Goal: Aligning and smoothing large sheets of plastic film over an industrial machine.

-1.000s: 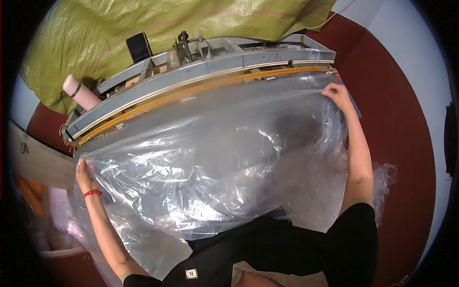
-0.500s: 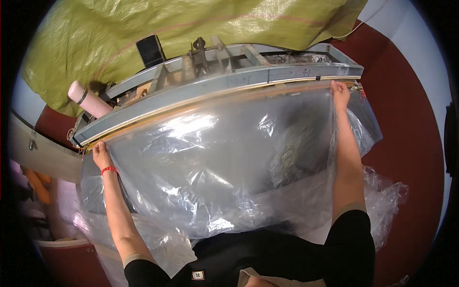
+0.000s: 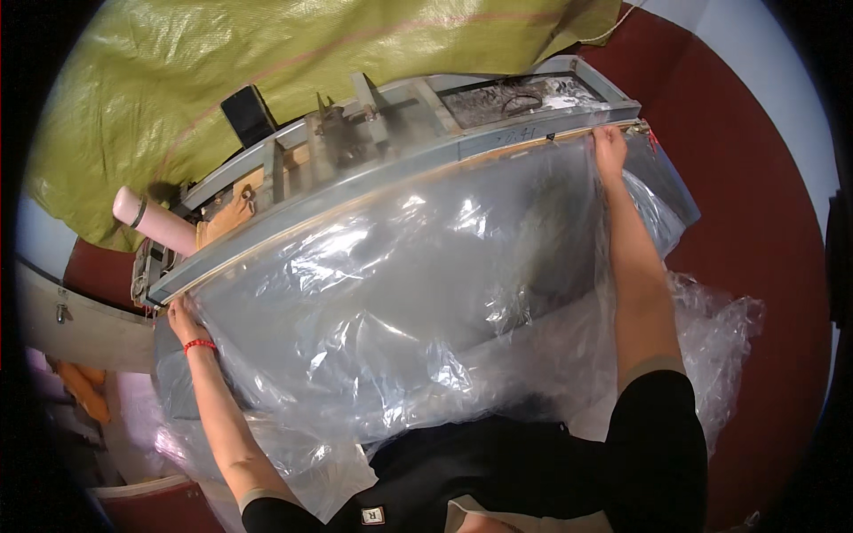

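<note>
A wide sheet of clear plastic film (image 3: 355, 275) stretches between my hands, wrinkled and shiny, hanging toward my body. At the far left corner of the film, my left hand (image 3: 184, 322) is closed on its edge, a red bead bracelet on the wrist. My right hand (image 3: 609, 153) grips the opposite corner, up at the right end of the long grey metal frame (image 3: 400, 158). Both hands lie close against the frame's front edge, where a pale strip (image 3: 498, 153) runs along it. The fingertips are partly hidden.
On the frame lie a pink bottle (image 3: 155, 222), a black phone (image 3: 249, 115) leaning at the back, and a brownish glove-like cloth (image 3: 227, 218). Yellow-green woven sheeting (image 3: 355, 44) hangs behind. More crumpled film spreads at the right over the reddish floor (image 3: 755, 266).
The view has shifted, so the frame's left end sits lower and its right end higher. Both hands keep hold of the film at the frame's edge.
</note>
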Demonstrator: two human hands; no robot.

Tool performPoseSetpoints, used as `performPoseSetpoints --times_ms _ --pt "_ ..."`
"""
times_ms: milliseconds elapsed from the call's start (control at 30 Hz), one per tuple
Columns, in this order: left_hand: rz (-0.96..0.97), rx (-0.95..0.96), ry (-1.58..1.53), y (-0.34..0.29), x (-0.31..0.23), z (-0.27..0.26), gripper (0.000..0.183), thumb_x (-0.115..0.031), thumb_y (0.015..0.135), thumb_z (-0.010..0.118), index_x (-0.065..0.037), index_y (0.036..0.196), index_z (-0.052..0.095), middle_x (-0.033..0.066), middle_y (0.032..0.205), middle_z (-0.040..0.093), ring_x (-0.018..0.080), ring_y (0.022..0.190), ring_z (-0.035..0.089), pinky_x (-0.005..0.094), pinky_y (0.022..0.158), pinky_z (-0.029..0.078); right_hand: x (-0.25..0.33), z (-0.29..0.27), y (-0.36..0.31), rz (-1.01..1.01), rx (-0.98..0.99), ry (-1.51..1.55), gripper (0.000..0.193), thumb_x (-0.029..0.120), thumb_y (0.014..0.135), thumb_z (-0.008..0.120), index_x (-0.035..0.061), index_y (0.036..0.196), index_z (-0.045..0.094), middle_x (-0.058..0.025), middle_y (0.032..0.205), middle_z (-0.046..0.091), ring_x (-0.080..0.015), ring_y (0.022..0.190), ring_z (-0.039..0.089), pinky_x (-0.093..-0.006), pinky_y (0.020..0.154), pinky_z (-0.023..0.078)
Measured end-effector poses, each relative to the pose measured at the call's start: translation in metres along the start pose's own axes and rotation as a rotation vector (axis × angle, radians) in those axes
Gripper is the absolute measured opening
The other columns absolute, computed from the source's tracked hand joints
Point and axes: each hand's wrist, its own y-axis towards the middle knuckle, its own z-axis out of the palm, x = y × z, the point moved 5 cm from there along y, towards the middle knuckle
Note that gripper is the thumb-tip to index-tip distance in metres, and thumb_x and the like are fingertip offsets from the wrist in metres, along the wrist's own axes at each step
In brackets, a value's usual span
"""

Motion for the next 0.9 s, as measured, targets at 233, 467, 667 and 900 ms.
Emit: performPoseSetpoints --times_ms 233,467,667,900 --pt "-0.041 0.391 0.745 0.006 -0.027 -0.072 0.036 -0.037 0.087 0.044 -0.005 0.073 0.054 -0.0059 0.064 0.047 0.0047 0.051 0.038 0.0208 0.047 0.032 0.075 -0.022 -0.034 -0.372 0.221 -0.131 0.024 0.022 0.074 0.063 -0.0009 0.081 0.061 -0.008 0.076 0.062 -0.0132 0.07 0.057 -0.0246 0.066 0.043" --pt "0.05 0.502 0.622 -0.129 -0.109 -0.022 0.012 -0.019 0.081 0.051 -0.01 0.074 0.052 -0.008 0.062 0.039 0.0012 0.052 0.033 0.017 0.044 0.026 0.102 -0.153 -0.064 -0.24 -0.123 -0.551 0.022 0.02 0.074 0.062 0.0006 0.082 0.062 -0.0103 0.081 0.063 -0.0191 0.077 0.06 -0.0292 0.07 0.045" --pt "-0.02 0.637 0.265 -0.193 -0.147 0.0 0.01 -0.02 0.079 0.057 -0.011 0.081 0.051 -0.0076 0.065 0.045 0.0006 0.055 0.038 0.0154 0.046 0.028 0.146 -0.129 -0.072 -0.659 -0.073 -0.494 0.021 0.018 0.081 0.054 0.0023 0.095 0.059 -0.0114 0.096 0.058 -0.0222 0.09 0.054 -0.031 0.081 0.041" --pt "-0.049 0.654 0.206 -0.228 -0.175 -0.034 0.012 -0.011 0.076 0.06 -0.008 0.082 0.05 -0.0039 0.073 0.051 0.0035 0.065 0.047 0.0168 0.057 0.038 0.361 0.097 -0.334 -0.947 1.02 0.201 0.043 0.025 0.069 0.067 0.0063 0.105 0.053 -0.0118 0.109 0.05 -0.027 0.103 0.046 -0.0366 0.085 0.038"
